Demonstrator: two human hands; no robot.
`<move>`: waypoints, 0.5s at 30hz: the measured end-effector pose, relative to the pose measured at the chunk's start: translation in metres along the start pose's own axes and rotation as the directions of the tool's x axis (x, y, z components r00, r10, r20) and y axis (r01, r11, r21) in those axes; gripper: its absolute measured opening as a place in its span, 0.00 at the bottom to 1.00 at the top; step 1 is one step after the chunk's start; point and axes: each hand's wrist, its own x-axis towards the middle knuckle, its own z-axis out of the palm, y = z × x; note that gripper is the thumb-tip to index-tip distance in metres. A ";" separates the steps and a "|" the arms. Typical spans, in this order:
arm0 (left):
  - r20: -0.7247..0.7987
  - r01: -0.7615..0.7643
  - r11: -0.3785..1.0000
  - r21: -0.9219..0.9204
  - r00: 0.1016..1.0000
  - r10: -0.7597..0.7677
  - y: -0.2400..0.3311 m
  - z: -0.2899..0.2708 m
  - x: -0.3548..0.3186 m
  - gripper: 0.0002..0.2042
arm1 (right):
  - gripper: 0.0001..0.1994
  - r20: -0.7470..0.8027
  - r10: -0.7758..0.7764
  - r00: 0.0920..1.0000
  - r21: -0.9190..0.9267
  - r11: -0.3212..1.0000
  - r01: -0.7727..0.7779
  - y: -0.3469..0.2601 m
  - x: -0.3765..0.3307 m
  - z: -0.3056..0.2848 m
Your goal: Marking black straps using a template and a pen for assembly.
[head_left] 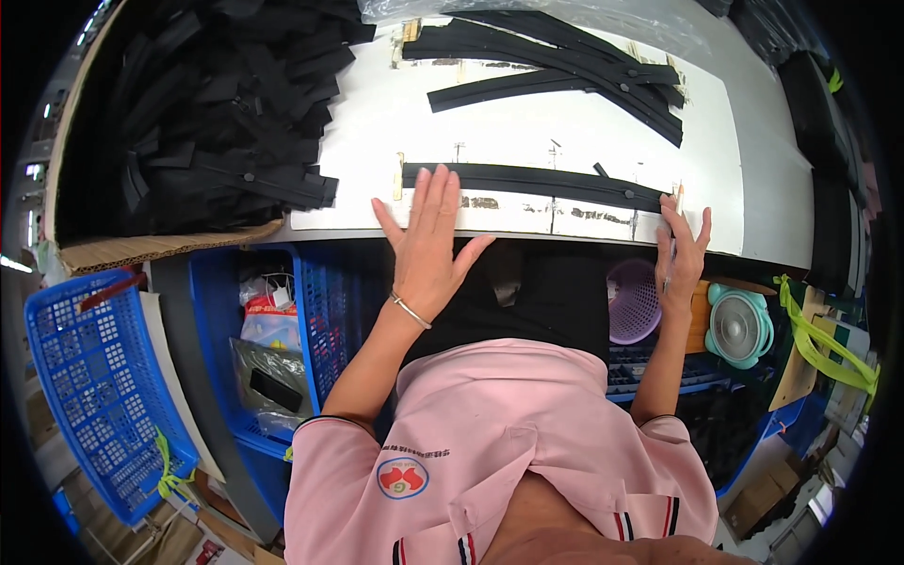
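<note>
Left hand [428, 240] open and flat, fingers spread, fingertips pressing the left end of a long black zipper strip [532, 182] laid across the white counter [527, 122] near its front edge. Right hand [683, 250] open too, fingers upright, touching the strip's right end. Behind, a loose pile of black strips [565, 61]. At left, a cardboard box [141, 247] heaped with black strips. Below the counter, blue crates [99, 377] and a purple basket [633, 301].
</note>
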 end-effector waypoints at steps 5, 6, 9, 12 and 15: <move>-0.017 0.026 1.000 0.002 1.000 -0.026 -0.013 -0.005 -0.004 0.43 | 0.12 0.028 0.068 0.997 0.036 0.997 -0.069 -0.005 0.004 -0.001; -0.021 0.035 0.999 0.005 0.999 -0.034 -0.014 -0.004 -0.004 0.43 | 0.12 0.029 0.059 0.998 0.042 0.997 -0.061 -0.011 0.007 -0.003; -0.086 0.007 1.000 -0.022 0.996 -0.009 -0.014 0.001 -0.003 0.42 | 0.13 -0.079 0.184 0.980 0.173 0.970 -0.169 -0.050 0.023 -0.004; -0.113 0.002 0.999 -0.040 0.994 -0.007 -0.014 0.005 -0.002 0.41 | 0.15 0.142 0.379 0.915 0.767 0.542 -0.344 -0.091 0.042 0.006; -0.140 0.010 1.000 -0.023 0.990 -0.013 -0.015 0.006 -0.003 0.41 | 0.12 0.344 0.288 0.894 0.890 0.203 -0.408 -0.122 0.072 0.030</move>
